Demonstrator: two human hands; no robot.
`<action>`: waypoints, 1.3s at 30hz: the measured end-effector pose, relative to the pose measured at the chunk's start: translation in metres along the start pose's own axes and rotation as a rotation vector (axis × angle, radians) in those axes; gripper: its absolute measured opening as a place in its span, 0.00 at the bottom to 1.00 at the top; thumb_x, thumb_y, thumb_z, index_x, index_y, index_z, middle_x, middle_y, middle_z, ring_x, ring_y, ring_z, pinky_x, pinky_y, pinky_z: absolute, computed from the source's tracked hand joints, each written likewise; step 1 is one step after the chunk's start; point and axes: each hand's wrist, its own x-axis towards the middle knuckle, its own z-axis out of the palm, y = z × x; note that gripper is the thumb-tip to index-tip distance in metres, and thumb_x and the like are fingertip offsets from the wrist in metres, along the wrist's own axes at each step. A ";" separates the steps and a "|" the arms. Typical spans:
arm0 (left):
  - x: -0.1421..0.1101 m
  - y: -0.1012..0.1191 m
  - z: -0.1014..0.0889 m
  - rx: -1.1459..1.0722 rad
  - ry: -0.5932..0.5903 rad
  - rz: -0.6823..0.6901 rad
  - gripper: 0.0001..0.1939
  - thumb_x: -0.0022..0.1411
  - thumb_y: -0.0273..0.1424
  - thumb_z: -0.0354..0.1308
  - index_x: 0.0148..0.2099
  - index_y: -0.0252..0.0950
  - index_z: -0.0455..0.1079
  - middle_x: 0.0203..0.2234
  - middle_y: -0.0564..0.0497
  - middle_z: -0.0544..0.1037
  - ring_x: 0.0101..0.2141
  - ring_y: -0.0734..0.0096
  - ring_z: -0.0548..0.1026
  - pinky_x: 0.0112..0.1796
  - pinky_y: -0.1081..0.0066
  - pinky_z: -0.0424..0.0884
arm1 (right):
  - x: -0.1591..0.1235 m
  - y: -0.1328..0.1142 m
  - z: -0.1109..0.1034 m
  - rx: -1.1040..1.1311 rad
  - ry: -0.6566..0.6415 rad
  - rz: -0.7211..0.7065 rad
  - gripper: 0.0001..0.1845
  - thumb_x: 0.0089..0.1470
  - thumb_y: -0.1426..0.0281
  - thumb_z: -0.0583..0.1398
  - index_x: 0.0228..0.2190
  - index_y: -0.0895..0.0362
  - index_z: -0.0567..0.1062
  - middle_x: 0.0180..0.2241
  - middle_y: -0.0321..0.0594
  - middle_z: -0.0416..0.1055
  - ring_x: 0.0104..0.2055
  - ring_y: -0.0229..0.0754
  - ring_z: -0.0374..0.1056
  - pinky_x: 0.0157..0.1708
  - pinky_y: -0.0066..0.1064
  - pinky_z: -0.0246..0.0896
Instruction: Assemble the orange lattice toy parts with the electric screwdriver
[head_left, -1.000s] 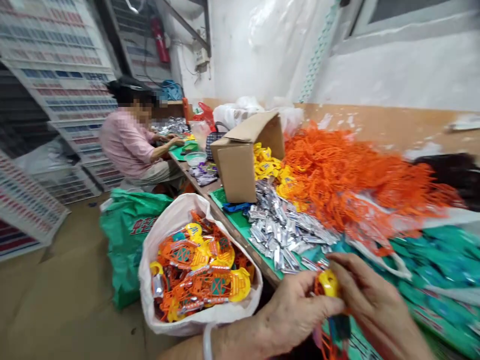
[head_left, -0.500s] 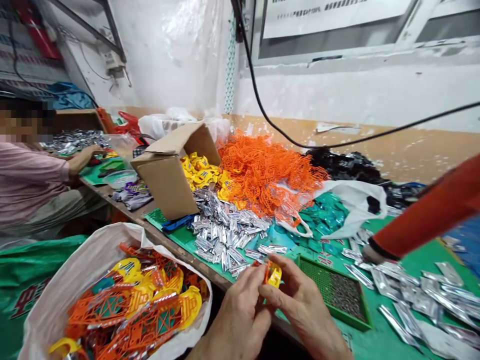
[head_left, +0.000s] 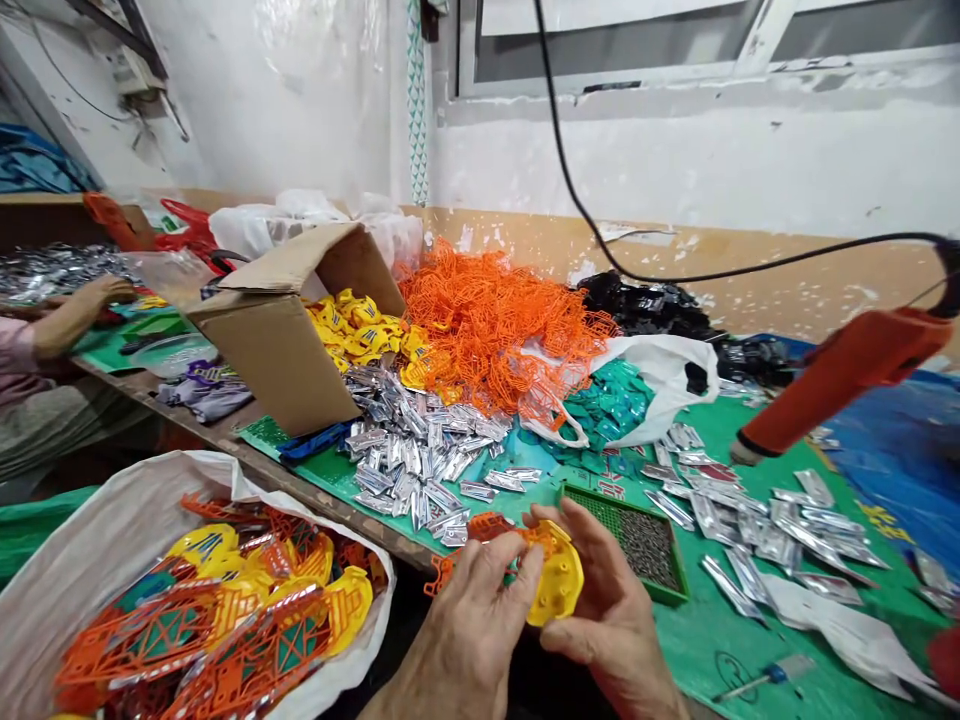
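My left hand and my right hand are together at the bottom centre, over the table's front edge. Between them they grip a yellow plastic piece joined to an orange lattice part. Fingers of both hands are closed round it. Just beyond lie a heap of silver foil packets and a small green tray of tiny dark screws.
A white sack of assembled orange-and-yellow pieces stands at lower left. On the green mat: an open cardboard box, yellow parts, an orange lattice pile, teal parts in a white bag, an orange hanging tool, a small screwdriver. Another person's arm works at far left.
The view has swung right, away from the other person. My hands have turned the piece so that the yellow part's broad face now shows, and they sit nearer the green screw tray.
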 end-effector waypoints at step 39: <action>0.001 0.001 -0.004 0.059 -0.089 0.101 0.28 0.70 0.29 0.42 0.69 0.28 0.46 0.55 0.36 0.73 0.41 0.58 0.74 0.39 0.61 0.75 | 0.000 0.003 -0.001 -0.063 0.107 0.112 0.41 0.28 0.74 0.76 0.48 0.46 0.76 0.53 0.40 0.73 0.51 0.46 0.71 0.48 0.33 0.69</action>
